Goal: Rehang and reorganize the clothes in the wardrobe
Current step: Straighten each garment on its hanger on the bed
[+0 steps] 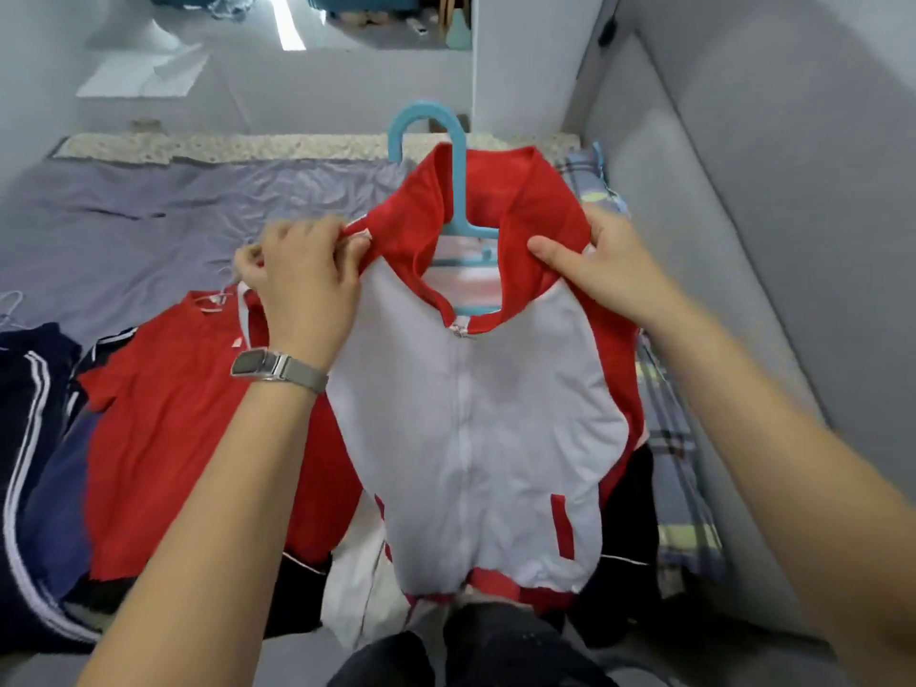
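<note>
Both hands held the red-and-white jacket above the bed: left hand pinched one shoulder, right hand gripped the other, apparently over the blue hanger inside.

Matt cloth jacket on smooth plastic hanger; metal mesh watchband.

The bed is covered with a wrinkled grey-purple sheet. On it lies a red short-sleeved shirt. Just left of this shirt lies dark navy clothing with white stripes. Well to the right of the shirt, a checked blue blanket lies along the bed's edge.
</note>
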